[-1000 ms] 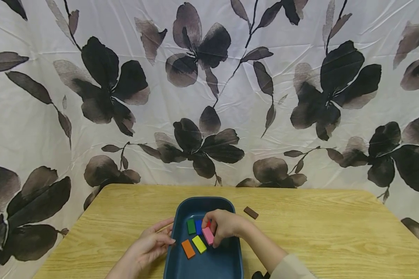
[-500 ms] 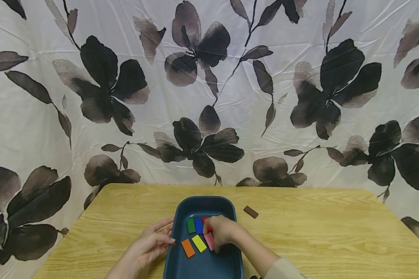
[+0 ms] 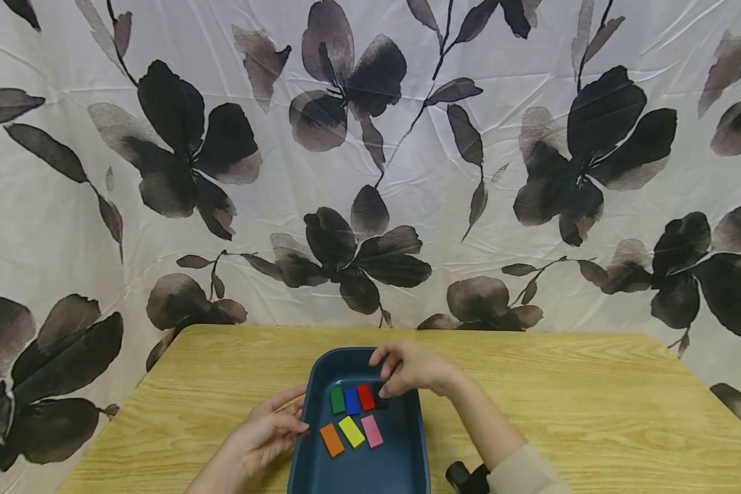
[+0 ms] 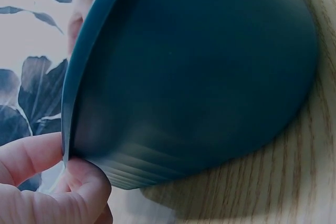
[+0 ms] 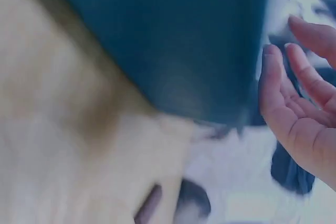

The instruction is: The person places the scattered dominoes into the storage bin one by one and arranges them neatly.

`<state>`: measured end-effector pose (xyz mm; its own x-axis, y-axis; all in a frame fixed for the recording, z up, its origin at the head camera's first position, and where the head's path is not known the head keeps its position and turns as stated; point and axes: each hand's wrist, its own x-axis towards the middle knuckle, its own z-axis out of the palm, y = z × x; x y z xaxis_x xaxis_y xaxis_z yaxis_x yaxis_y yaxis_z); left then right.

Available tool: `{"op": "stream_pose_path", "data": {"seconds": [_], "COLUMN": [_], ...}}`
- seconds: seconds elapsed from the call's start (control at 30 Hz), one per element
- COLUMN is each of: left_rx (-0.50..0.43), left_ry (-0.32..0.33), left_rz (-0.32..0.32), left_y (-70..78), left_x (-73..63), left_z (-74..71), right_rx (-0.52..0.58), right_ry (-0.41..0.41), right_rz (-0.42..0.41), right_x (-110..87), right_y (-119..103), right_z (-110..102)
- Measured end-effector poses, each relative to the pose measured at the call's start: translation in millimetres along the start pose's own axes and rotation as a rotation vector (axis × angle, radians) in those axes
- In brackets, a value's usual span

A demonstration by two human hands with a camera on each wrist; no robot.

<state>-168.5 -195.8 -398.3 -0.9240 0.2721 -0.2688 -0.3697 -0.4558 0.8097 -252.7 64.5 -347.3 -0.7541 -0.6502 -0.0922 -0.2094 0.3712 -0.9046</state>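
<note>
My left hand (image 3: 265,433) pinches the left rim of a dark blue plastic tray (image 3: 361,475), thumb on one side and fingers on the other in the left wrist view. Inside lie small rectangular blocks in two rows. The upper row has a green block (image 3: 337,401), a blue block (image 3: 351,401), a red block (image 3: 366,397) and a black block (image 3: 381,401) partly behind my thumb. Below are an orange block (image 3: 331,440), a yellow block (image 3: 352,432) and a pink block (image 3: 372,431). Over the tray's upper right rim, my right hand (image 3: 416,370) holds nothing, fingers loosely bent and apart.
A brown block (image 5: 148,203) lies on the table outside the tray, hidden by the right hand in the head view. The wooden table (image 3: 568,412) extends to both sides. Behind hangs a floral cloth (image 3: 444,171). A black object (image 3: 466,477) shows near the right forearm.
My right hand has set the pink block down beside the yellow one, let go and moved up and right to the rim. The left hand stays on the tray.
</note>
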Motion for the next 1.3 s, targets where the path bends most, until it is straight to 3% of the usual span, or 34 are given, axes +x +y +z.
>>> {"op": "stream_pose_path", "data": {"seconds": [0.1, 0.27, 0.47, 0.7, 0.9, 1.3], "left_rx": [0.006, 0.004, -0.025, -0.01, 0.011, -0.003], "left_ry": [0.008, 0.004, 0.017, -0.008, -0.02, -0.012], "left_rz": [0.002, -0.001, -0.021, -0.016, 0.01, 0.001], "left_y": [0.6, -0.1, -3.5, -4.0, -0.1, 1.2], "left_x": [-0.4, -0.9, -2.6, -1.6, -0.6, -1.0], "left_z": [0.1, -0.9, -3.6, -3.7, -1.4, -0.2], "right_rx": [-0.023, -0.167, -0.241, -0.385, -0.36, -0.311], "right_ry": [0.048, 0.085, 0.064, -0.002, -0.005, 0.046], "right_rz": [-0.018, 0.014, 0.024, 0.056, 0.095, 0.153], "right_x": [-2.6, -11.8, -20.0, -19.6, -18.4, -20.4], "right_y": [9, 38, 68, 83, 82, 82], "right_z": [-23, -49, -59, -61, -62, -61]}}
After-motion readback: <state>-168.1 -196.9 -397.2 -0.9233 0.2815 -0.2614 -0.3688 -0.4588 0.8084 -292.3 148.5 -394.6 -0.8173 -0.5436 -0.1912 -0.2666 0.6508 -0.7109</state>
